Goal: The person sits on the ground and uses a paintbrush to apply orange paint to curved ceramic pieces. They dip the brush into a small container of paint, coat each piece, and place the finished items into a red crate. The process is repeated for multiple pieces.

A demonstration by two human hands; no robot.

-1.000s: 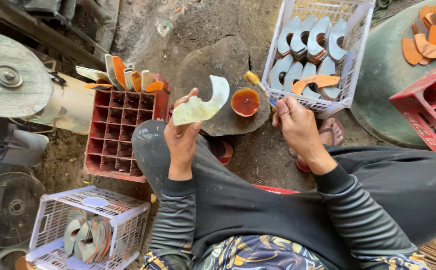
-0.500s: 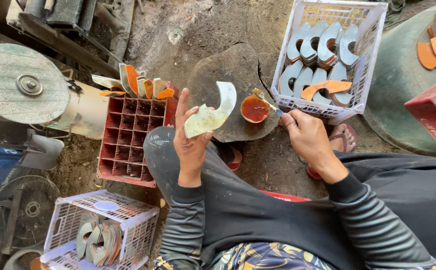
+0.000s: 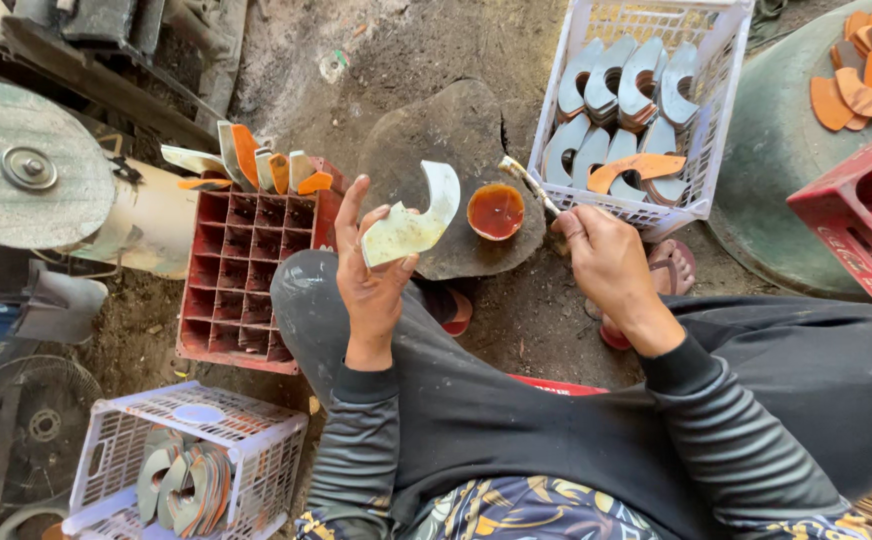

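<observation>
My left hand [image 3: 371, 275] holds up a pale, curved hook-shaped metal blade [image 3: 414, 222] above my knee. My right hand [image 3: 606, 262] grips a small brush [image 3: 528, 185], its tip close to a little round bowl of orange-red liquid [image 3: 495, 211]. The bowl rests on a flat grey stone [image 3: 446, 150] on the dirt floor in front of me. A white plastic basket [image 3: 716, 60] beyond my right hand carries several grey curved blades and one orange one.
A red crate [image 3: 246, 280] with divided cells sits left of my knee, several blades leaning on its far edge. Another white basket of blades [image 3: 181, 460] is at lower left. A grinding wheel [image 3: 26, 165], a second red crate [image 3: 861, 215] and a green basin [image 3: 786, 150] surround me.
My left hand has turned the blade a little and drawn it nearer. My right hand with the brush has shifted slightly towards the bowl. The view moved a bit.
</observation>
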